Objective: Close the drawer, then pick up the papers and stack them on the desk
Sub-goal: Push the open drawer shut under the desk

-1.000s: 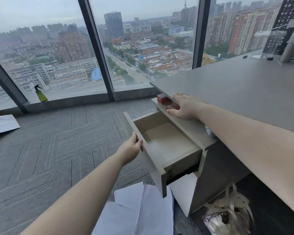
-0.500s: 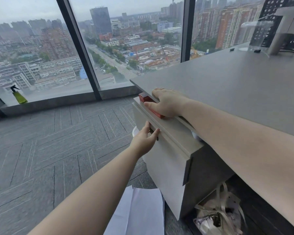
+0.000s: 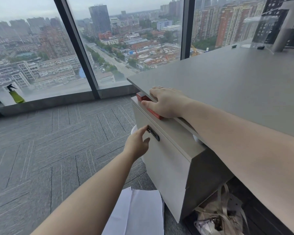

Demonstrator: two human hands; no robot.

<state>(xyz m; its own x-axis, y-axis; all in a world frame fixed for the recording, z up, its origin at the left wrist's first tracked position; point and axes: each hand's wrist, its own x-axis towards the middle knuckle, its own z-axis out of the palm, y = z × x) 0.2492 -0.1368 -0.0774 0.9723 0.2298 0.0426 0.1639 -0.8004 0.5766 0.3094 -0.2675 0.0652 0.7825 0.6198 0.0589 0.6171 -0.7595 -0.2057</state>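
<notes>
The beige drawer (image 3: pixel 166 160) of the cabinet under the grey desk (image 3: pixel 227 85) sits flush and shut. My left hand (image 3: pixel 137 143) hovers just in front of its dark lock plate (image 3: pixel 154 134), fingers apart, holding nothing. My right hand (image 3: pixel 166 102) lies flat on the desk's front edge, over a red box (image 3: pixel 143 97) on the cabinet top. White papers (image 3: pixel 139 214) lie on the carpet below the cabinet, partly hidden by my left arm.
A beige bag (image 3: pixel 217 216) sits under the desk beside the cabinet. A green spray bottle (image 3: pixel 15 95) stands on the window sill at far left. A monitor stand (image 3: pixel 285 26) and clear holder (image 3: pixel 260 29) occupy the desk's far right. Grey carpet spreads to the left.
The drawer went from open to fully shut under my left hand's push. That hand has since come off the drawer front. My right hand stayed on the desk edge.
</notes>
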